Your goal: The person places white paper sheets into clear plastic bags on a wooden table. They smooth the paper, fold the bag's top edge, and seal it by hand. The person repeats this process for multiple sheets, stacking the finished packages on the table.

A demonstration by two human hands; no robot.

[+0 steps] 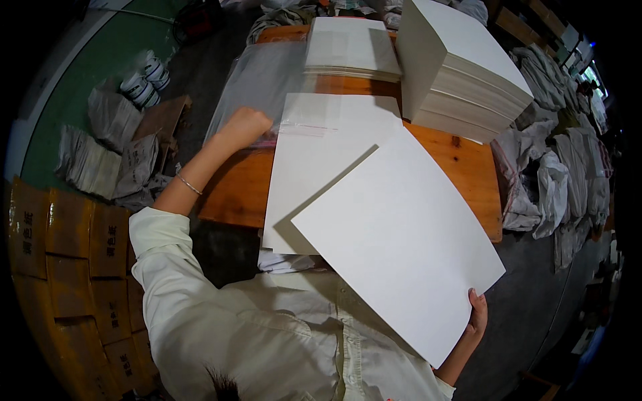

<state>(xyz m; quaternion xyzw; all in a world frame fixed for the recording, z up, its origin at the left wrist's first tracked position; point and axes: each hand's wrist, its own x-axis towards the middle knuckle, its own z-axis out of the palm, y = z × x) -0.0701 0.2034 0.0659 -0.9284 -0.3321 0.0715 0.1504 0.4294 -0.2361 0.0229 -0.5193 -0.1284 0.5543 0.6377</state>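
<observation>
The fingertips of the left hand curl under and out of sight, so its hold on the clear plastic bag cannot be determined. The upper white board conceals most of the right hand's fingers, part of the right forearm and the lower right portion of the lower white board. The top edge truncates the tall board stack; the bottom edge, the pale shirt. Outer cartons fade into the dark fisheye rim. Markings on the white buckets are too small to resolve, and a dark object at upper left is too dim to identify.
</observation>
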